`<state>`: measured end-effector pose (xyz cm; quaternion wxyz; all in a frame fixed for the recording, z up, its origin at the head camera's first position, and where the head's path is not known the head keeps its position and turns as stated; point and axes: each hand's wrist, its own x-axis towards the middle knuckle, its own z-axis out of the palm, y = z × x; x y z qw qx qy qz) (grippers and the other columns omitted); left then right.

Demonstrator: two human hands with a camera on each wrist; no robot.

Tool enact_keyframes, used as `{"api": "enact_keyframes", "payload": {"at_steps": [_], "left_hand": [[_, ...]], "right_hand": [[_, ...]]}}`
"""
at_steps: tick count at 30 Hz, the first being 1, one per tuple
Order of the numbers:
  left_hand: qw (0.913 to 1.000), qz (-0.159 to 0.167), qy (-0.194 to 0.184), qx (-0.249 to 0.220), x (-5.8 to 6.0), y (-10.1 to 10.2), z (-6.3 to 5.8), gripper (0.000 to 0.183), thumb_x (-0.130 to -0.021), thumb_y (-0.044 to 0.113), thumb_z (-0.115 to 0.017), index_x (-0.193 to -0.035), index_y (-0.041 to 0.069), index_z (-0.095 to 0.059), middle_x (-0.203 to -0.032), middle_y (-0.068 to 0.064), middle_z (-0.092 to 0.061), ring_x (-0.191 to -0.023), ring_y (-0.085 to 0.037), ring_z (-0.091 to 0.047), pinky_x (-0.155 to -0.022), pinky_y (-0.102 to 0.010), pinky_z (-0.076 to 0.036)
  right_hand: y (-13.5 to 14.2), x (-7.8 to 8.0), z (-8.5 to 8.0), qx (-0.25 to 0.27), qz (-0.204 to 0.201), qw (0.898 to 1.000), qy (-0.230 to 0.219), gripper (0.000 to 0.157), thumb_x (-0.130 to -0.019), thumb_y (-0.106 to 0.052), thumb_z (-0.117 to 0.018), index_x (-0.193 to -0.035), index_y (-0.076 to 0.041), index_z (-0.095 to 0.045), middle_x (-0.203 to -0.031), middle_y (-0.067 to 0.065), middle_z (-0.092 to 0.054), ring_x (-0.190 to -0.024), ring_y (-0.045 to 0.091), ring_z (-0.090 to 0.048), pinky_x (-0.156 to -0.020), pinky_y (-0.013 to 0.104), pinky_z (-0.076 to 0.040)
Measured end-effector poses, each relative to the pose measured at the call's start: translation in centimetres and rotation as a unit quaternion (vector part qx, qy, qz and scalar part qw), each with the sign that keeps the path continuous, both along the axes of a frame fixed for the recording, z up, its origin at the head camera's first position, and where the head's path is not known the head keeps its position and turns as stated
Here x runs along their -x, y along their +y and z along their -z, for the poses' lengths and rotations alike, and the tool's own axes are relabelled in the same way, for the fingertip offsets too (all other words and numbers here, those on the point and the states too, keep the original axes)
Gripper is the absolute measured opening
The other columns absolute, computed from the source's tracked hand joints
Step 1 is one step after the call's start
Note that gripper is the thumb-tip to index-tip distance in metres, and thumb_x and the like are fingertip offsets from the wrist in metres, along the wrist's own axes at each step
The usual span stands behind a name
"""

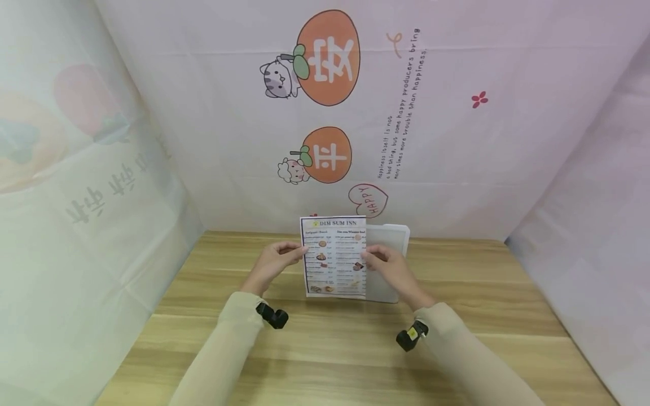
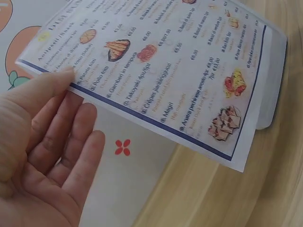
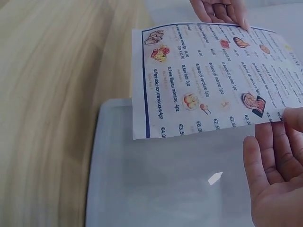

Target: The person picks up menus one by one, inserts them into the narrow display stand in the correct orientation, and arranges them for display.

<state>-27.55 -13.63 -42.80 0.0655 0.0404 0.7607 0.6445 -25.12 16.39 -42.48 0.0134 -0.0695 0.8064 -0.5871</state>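
A printed menu sheet (image 1: 334,265) headed "DIM SUM INN" is held up between both hands in the head view. My left hand (image 1: 276,260) pinches its left edge, the thumb lying on the printed face (image 2: 156,80) in the left wrist view. On the opposite edge, my right hand (image 1: 393,268) pinches the paper with its thumb in front; the other fingers (image 3: 274,151) are behind or below it in the right wrist view. Behind the menu stands a translucent white plastic case (image 1: 387,234), partly covered by the sheet and the right hand.
A wooden table (image 1: 335,349) spreads below the hands. Pale cloth with printed fruit and lettering (image 1: 437,141) hangs at the back, and further cloth walls (image 1: 91,169) close in the sides. Each sleeve carries a small black wrist camera (image 1: 272,316).
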Motion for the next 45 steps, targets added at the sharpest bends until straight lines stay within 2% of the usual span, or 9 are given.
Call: {"api": "enact_keyframes", "payload": {"at_steps": [5,10,18,25,31,40,45], "left_hand": [[0.9997,0.018,0.015,-0.005,0.4,0.8,-0.5,0.044,-0.086,0.043,-0.079,-0.115,0.012,-0.072,-0.116,-0.003,-0.07,-0.114,-0.028,-0.064,-0.1,-0.039,-0.05],[0.9989,0.035,0.028,-0.011,0.7,1.7,-1.0,0.042,-0.088,0.04,-0.078,-0.118,0.01,-0.071,-0.119,-0.004,-0.069,-0.113,-0.026,-0.065,-0.1,-0.039,-0.05],[0.9988,0.027,0.04,0.01,1.3,3.1,-2.1,0.041,-0.089,0.045,-0.075,-0.114,0.012,-0.073,-0.113,-0.003,-0.07,-0.109,-0.024,-0.066,-0.1,-0.041,-0.05],[0.9976,0.016,0.067,-0.003,1.8,4.4,-3.4,0.038,-0.09,0.041,-0.076,-0.112,0.011,-0.074,-0.11,-0.004,-0.071,-0.103,-0.021,-0.068,-0.096,-0.039,-0.053],[0.9959,0.014,0.089,0.001,2.1,5.1,-4.2,0.035,-0.089,0.041,-0.076,-0.11,0.012,-0.075,-0.108,-0.002,-0.072,-0.102,-0.023,-0.069,-0.093,-0.037,-0.055],[0.9959,0.015,0.088,0.012,3.0,5.8,-5.5,0.039,-0.088,0.045,-0.076,-0.112,0.014,-0.074,-0.11,-0.001,-0.071,-0.107,-0.027,-0.067,-0.095,-0.039,-0.053],[0.9953,0.024,0.093,0.015,3.8,6.1,-6.5,0.036,-0.09,0.045,-0.075,-0.111,0.016,-0.074,-0.11,0.0,-0.071,-0.109,-0.027,-0.067,-0.095,-0.038,-0.053]], "right_hand": [[1.0,0.3,-1.0,0.009,0.003,1.0,0.011,0.038,-0.103,-0.029,-0.06,-0.122,0.003,-0.063,-0.117,0.015,-0.067,-0.102,0.024,-0.064,-0.091,0.034,-0.054],[1.8,0.7,-1.6,0.024,0.009,0.999,0.022,0.037,-0.103,-0.027,-0.06,-0.122,0.005,-0.063,-0.116,0.017,-0.067,-0.101,0.024,-0.066,-0.091,0.033,-0.054],[2.7,1.0,-2.6,0.038,0.02,0.998,0.038,0.037,-0.103,-0.025,-0.06,-0.122,0.007,-0.062,-0.115,0.018,-0.066,-0.097,0.019,-0.065,-0.088,0.028,-0.055],[3.7,1.5,-3.5,0.007,0.041,0.996,0.073,0.041,-0.101,-0.032,-0.062,-0.122,0.004,-0.062,-0.114,0.017,-0.067,-0.096,0.018,-0.065,-0.086,0.023,-0.054],[4.2,1.6,-4.4,-0.013,0.054,0.995,0.081,0.045,-0.099,-0.038,-0.064,-0.123,0.0,-0.063,-0.116,0.016,-0.067,-0.1,0.023,-0.065,-0.088,0.027,-0.054],[5.0,2.2,-5.5,-0.028,0.07,0.994,0.073,0.052,-0.097,-0.049,-0.063,-0.126,-0.006,-0.062,-0.117,0.012,-0.067,-0.101,0.024,-0.063,-0.096,0.042,-0.05],[5.2,2.8,-6.3,-0.029,0.079,0.993,0.082,0.053,-0.096,-0.05,-0.064,-0.125,-0.006,-0.063,-0.115,0.012,-0.067,-0.1,0.023,-0.063,-0.094,0.042,-0.05]]}}
